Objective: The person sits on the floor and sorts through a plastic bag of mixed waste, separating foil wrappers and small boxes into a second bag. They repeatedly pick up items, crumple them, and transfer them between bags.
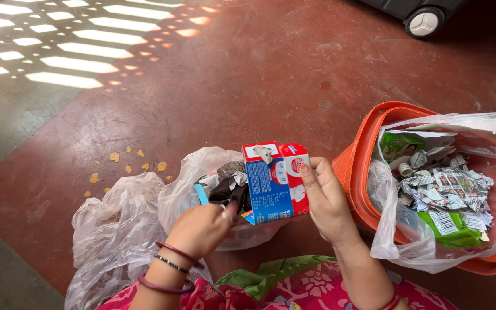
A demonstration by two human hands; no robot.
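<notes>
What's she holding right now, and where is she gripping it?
Right hand grips the blue-and-red carton by its right side. Left hand pinches something dark, unclear.

Maroon and beaded bangles (170,265) on the left wrist, pink floral garment (311,290) with green cloth

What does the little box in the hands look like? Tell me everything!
The carton is a small cardboard drink box, blue, red and white, with its top flap torn open. It stands nearly upright above a clear plastic bag. The right hand grips its right side; the left hand is beside its lower left, seemingly holding scissors.
</notes>
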